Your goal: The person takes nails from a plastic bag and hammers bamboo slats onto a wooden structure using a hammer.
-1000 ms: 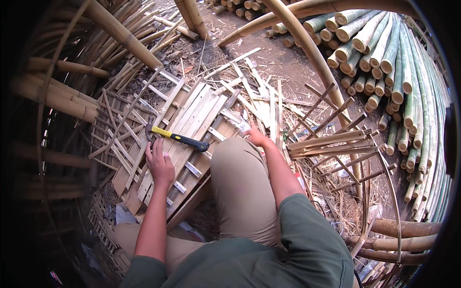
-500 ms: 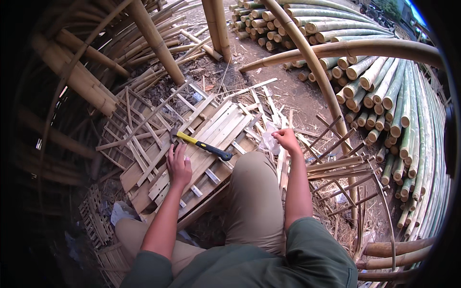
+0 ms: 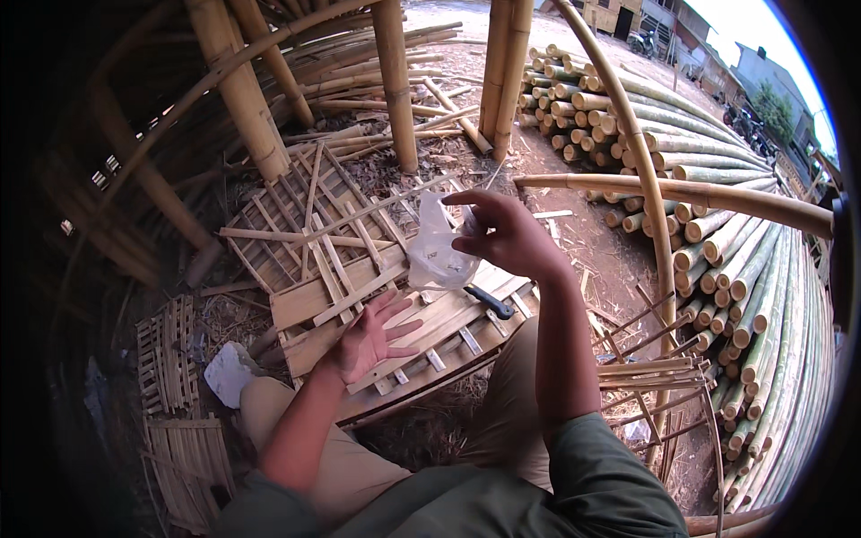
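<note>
My right hand (image 3: 509, 231) is raised over the planks with its index finger and thumb curled at the edge of a clear plastic bag (image 3: 432, 258). A few small pieces lie at the bottom of the bag, too small to name. My left hand (image 3: 372, 339) is open, palm up with fingers spread, just above a panel of pale wooden slats (image 3: 421, 334). A hammer rests on the slats; its black handle end (image 3: 491, 303) shows, while its head is hidden behind the bag.
Slatted frames (image 3: 265, 220) and loose strips lie beyond the panel. Upright bamboo posts (image 3: 395, 90) stand ahead, and a curved bamboo pole (image 3: 641, 152) rises at right. Stacked bamboo poles (image 3: 744, 269) fill the right side. A white block (image 3: 229, 372) sits at left.
My right hand has lifted the plastic bag leftward over the panel. My left hand has left the hammer's side and turned palm up. The view has tilted upward.
</note>
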